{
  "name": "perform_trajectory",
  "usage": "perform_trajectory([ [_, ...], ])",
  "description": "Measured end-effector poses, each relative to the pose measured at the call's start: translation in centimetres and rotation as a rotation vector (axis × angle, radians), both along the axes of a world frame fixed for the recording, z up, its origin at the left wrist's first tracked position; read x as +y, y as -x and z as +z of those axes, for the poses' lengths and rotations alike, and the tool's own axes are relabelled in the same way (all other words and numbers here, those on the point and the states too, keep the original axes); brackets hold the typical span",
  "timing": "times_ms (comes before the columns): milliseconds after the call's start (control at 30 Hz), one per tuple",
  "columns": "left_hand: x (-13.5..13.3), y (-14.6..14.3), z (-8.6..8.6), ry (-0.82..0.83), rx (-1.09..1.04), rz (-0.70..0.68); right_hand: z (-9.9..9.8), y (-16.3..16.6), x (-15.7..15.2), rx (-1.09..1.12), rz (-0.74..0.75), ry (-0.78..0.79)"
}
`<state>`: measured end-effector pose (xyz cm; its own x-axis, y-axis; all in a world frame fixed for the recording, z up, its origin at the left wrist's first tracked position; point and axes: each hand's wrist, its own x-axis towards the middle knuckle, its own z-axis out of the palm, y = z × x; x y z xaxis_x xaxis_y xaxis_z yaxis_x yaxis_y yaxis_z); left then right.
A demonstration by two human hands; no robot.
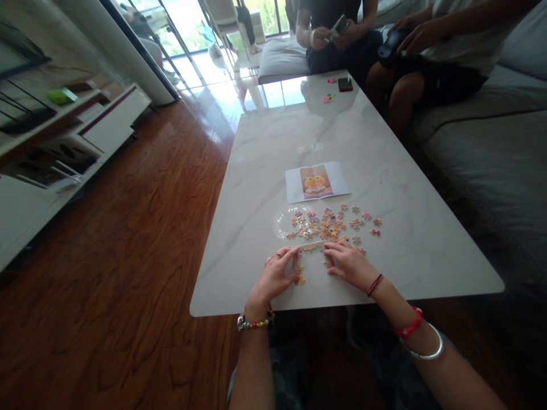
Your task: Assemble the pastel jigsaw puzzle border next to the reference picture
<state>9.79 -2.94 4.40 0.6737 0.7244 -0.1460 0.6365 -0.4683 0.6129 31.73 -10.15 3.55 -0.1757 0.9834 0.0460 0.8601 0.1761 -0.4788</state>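
Observation:
Part of a jigsaw puzzle border [313, 247] lies flat on the table, a top row with a short strip of pieces running down from each end. My left hand [277, 274] grips its left side, index finger at the upper corner and thumb by the lower left pieces [301, 280]. At the upper right corner, my right hand [350, 265] holds the border with bent fingers, partly hiding the right strip. Just beyond my hands lie many loose jigsaw pieces [329, 225], orange, pink and purple. Behind them is a creased paper sheet [316, 181] with a printed yellow-orange picture.
The white marbled table [265, 148] has its near edge just below my hands. At its far end are a dark box [345, 85] and small pink items [327, 98]. Two people sit on the grey sofa [478, 136] to the right. A low cabinet [106, 122] stands left.

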Motion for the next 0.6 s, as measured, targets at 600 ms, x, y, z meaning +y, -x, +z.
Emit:
perform_trajectory([
  [600, -0.6, -2.2, 0.0, 0.003, -0.033, -0.062, 1.2, -2.2, -0.4, -0.071, -0.043, 0.060],
])
